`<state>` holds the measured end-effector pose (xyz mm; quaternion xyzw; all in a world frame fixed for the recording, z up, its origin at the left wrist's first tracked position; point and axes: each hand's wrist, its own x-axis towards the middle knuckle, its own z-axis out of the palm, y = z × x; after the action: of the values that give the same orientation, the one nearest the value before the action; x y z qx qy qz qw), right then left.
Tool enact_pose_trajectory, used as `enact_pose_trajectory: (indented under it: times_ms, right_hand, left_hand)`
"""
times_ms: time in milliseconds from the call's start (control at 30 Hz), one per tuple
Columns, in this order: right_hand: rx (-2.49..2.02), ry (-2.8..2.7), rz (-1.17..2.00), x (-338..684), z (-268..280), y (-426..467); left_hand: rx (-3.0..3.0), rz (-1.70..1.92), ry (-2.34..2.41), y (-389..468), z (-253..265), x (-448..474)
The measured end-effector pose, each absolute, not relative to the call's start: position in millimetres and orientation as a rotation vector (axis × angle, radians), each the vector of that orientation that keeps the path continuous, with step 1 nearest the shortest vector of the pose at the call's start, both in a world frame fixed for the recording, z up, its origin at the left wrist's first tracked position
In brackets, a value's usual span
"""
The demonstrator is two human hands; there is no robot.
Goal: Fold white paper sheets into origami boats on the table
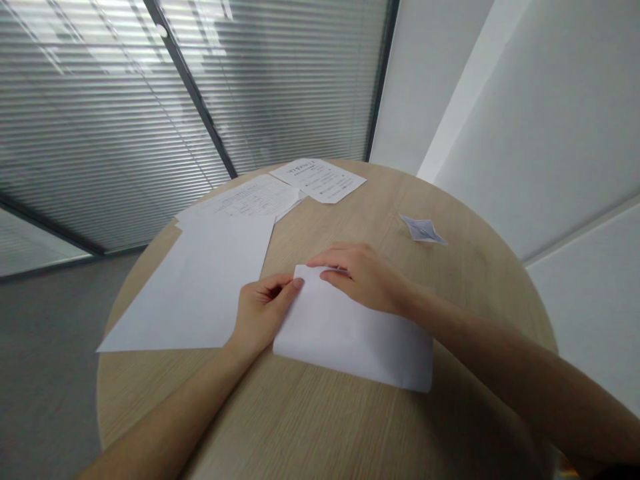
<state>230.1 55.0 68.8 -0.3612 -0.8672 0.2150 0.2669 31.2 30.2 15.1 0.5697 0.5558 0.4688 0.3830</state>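
Note:
A white sheet of paper (345, 333), bent over on itself with a rounded near edge, lies on the round wooden table in front of me. At its far left corner, my left hand (263, 307) pinches the paper between thumb and curled fingers. My right hand (367, 277) reaches over from the right and holds the far edge, fingers along the back and thumb on the near side. Part of the sheet's right side is hidden beneath my right hand and forearm.
A large blank sheet (205, 287) lies on the left of the table (310, 427), its corner over the edge. Behind it are printed sheets (250, 197) and another printed page (320, 179). A small folded paper piece (423, 230) sits at the back right. Blinds (300, 87) stand beyond.

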Motion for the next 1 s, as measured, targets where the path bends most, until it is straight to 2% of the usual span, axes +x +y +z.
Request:
enact_pose_trajectory:
  times_ms: [267, 400, 733, 1000]
  right_hand:
    - [-1.005, -2.018, 0.691, 220.3, 47.9, 55.4]
    - [-1.015, -1.924, 0.705, 221.9, 39.3, 57.5]
    - [-0.944, -1.896, 0.693, 226.6, 41.6, 57.6]
    - [-0.890, -1.802, 0.892, 231.7, 38.1, 62.9]
  left_hand:
    - [1.439, 1.178, 1.374, 30.2, 14.9, 30.5]
    - [1.395, 1.249, 1.194, 29.9, 14.9, 29.5]
    - [1.391, 1.282, 1.159, 26.0, 21.5, 30.8]
    - [1.300, 1.245, 1.060, 24.3, 23.7, 30.3]
